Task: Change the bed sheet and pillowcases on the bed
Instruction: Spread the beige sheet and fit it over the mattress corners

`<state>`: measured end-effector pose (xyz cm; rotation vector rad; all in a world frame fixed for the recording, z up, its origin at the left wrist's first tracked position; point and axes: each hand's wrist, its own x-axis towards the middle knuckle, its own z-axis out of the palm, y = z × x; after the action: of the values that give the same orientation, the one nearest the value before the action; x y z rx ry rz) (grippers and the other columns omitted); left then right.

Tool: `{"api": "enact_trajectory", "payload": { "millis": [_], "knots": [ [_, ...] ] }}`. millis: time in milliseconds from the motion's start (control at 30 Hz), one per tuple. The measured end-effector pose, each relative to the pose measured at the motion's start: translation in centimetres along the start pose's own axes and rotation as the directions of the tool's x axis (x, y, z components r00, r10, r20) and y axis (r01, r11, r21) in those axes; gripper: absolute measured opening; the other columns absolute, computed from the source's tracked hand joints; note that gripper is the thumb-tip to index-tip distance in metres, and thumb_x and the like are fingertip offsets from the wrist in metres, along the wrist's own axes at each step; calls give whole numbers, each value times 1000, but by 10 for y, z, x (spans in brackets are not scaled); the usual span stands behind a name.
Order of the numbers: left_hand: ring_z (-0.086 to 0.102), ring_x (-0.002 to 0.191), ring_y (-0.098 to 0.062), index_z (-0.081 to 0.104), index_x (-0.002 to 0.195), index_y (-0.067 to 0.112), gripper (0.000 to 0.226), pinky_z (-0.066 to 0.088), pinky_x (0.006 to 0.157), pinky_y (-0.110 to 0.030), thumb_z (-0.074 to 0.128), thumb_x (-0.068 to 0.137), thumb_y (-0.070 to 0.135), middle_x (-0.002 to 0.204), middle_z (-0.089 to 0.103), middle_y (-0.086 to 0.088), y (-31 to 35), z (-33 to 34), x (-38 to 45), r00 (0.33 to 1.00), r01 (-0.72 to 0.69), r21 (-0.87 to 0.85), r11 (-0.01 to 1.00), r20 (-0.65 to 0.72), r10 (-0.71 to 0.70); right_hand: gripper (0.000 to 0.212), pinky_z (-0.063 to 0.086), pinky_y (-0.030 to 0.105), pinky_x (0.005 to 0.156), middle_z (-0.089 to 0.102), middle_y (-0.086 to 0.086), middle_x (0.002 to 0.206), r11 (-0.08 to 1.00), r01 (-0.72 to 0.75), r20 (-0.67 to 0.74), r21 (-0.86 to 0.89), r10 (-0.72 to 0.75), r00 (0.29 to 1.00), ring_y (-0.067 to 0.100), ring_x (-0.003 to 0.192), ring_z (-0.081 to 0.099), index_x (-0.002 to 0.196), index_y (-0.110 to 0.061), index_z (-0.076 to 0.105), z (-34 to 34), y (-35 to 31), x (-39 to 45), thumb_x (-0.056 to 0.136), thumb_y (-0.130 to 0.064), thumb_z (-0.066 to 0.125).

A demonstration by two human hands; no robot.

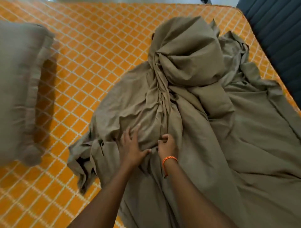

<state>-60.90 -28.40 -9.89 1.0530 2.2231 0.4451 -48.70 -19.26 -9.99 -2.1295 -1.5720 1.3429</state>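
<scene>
A rumpled olive-brown bed sheet [187, 100] lies heaped on the orange checked mattress [91, 48], bunched toward the dark headboard [276, 37]. On the near part of the sheet, the left hand [132, 146] presses with fingers spread wide. Just beside it, the right hand [166, 144], an orange wristband [169, 158] behind it, curls its grip into a fold of the sheet. A blurred grey pillow [19, 91] lies well apart from the sheet.

Dark blue-grey ribbed panel [275, 37] at top right, just beside the far edge of the bed, stitched lines running along it. Orange braided cord bracelet [169, 158] on a wrist, lower centre. Strip of pale surface [146, 1] along the top edge, blurred.
</scene>
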Motion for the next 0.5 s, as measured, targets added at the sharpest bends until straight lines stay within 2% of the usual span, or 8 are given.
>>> {"api": "enact_trajectory", "payload": {
  "millis": [67, 100, 167, 233, 300, 400, 467, 500],
  "knots": [
    [6, 157, -35, 16, 158, 58, 104, 17, 117, -75, 81, 76, 59, 171, 6, -3, -4, 5, 13, 1000, -21, 278, 960, -1, 22, 41, 45, 39, 104, 63, 14, 129, 998, 50, -93, -40, -53, 994, 33, 120, 59, 127, -15, 62, -5, 6, 1, 87, -11, 65],
    [10, 157, -35, 26, 154, 62, 89, 13, 112, -82, 76, 81, 55, 170, 13, 0, -2, 3, 19, 999, -31, 363, 931, -9, 37, 51, 42, 39, 110, 55, 16, 140, 995, 73, -118, -67, -80, 990, 34, 129, 53, 136, -17, 58, -9, 7, 3, 86, -12, 67],
    [29, 149, -31, 52, 138, 64, 54, 10, 107, -85, 65, 90, 42, 161, 37, 10, -4, -8, 33, 996, -15, 384, 923, -76, 48, 63, 31, 38, 119, 36, 15, 160, 987, 76, -88, -144, -89, 992, 33, 144, 38, 145, -26, 54, -21, 10, 11, 84, -15, 68],
    [45, 132, -26, 65, 127, 57, 40, 25, 107, -78, 61, 96, 32, 142, 54, 14, -5, -24, 44, 986, 17, 262, 965, -167, 28, 55, 22, 42, 122, 24, 11, 167, 973, 17, -90, -232, -39, 995, 35, 151, 25, 138, -38, 62, -34, 8, 23, 86, -21, 65],
    [49, 121, -24, 69, 125, 51, 35, 39, 99, -67, 60, 99, 30, 127, 57, 12, -8, -38, 51, 978, -20, 110, 994, -204, 42, 45, 19, 53, 121, 24, 10, 165, 961, -40, -125, -275, 6, 992, 39, 151, 19, 128, -42, 66, -43, 0, 30, 86, -27, 64],
    [55, 117, -23, 60, 131, 49, 35, 50, 90, -58, 43, 101, 54, 124, 57, 12, -20, -49, 61, 982, -172, -72, 982, -85, 166, 51, 30, 63, 109, 39, 11, 147, 969, -93, -229, -231, 39, 973, 40, 142, 30, 123, -29, 51, -38, -19, 31, 77, -29, 72],
    [56, 114, -22, 59, 134, 46, 52, 50, 93, -55, 27, 100, 69, 119, 58, 7, -33, -52, 65, 983, -182, -165, 969, -54, 175, 65, 39, 56, 96, 46, 12, 135, 908, -29, -293, -419, -104, 950, 37, 129, 42, 128, -25, 43, -31, -27, 25, 72, -31, 76],
    [54, 111, -20, 62, 136, 44, 59, 49, 97, -53, 23, 100, 70, 115, 56, 3, -38, -55, 66, 984, -174, -196, 965, -79, 162, 70, 41, 52, 92, 50, 11, 130, 853, 51, -255, -519, -212, 943, 36, 122, 48, 135, -27, 41, -27, -29, 22, 74, -31, 76]
  ]
}}
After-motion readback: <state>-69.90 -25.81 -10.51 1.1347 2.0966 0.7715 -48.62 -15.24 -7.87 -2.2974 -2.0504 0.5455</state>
